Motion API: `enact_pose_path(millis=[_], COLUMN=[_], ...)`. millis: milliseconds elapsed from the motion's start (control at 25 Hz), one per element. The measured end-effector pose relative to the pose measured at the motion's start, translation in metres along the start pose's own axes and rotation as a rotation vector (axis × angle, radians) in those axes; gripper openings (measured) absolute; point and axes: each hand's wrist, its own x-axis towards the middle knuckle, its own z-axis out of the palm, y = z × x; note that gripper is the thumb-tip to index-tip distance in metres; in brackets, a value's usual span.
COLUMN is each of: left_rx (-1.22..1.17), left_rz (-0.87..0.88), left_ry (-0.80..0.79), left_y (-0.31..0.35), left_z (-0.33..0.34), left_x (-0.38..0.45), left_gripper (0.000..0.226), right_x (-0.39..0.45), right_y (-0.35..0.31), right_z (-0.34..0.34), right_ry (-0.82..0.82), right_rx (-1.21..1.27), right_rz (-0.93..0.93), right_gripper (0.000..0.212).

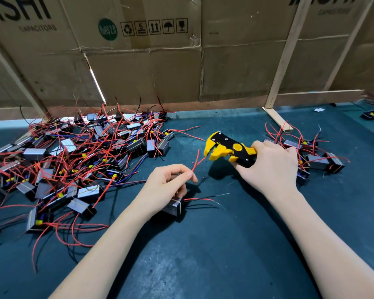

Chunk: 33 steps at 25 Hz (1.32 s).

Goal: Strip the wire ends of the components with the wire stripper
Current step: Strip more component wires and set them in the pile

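Note:
My right hand [270, 167] grips the handles of a yellow and black wire stripper [227, 151], its jaws pointing left. My left hand [168, 184] pinches two thin red wires [195, 164] between thumb and forefinger; one wire tip reaches the stripper's jaws. Under the left palm sits a small black and grey component [174, 207], and more of its wires [205, 199] trail right on the mat, some with bare metal ends.
A big tangled pile of like components [73, 162] with red, black and blue wires covers the left of the green mat [203, 255]. A smaller group [317, 160] lies right of my right hand. Cardboard panels [160, 61] and a wooden frame [276, 119] wall the back.

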Motion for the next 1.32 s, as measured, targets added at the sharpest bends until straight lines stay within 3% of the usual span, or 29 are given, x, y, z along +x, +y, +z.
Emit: enact_pose_path(millis=[320, 560, 1320], left_rx=[-0.166, -0.348, -0.126], left_rz=[0.003, -0.063, 0.02], left_ry=[0.101, 0.073, 0.07], left_y=[-0.0017, -0.0003, -0.0003], left_z=[0.0011, 0.0003, 0.0045], left_x=[0.0034, 0.0029, 0.0026], left_gripper=[0.009, 0.002, 0.011], right_x=[-0.0002, -0.0004, -0.0038], right_y=[-0.0012, -0.0006, -0.0093], right_z=[0.0027, 0.0048, 0.0029], right_ry=[-0.01, -0.009, 0.024], right_rx=[0.028, 0.039, -0.04], right_rz=[0.033, 0.036, -0.001], right_gripper=[0.049, 0.05, 0.05])
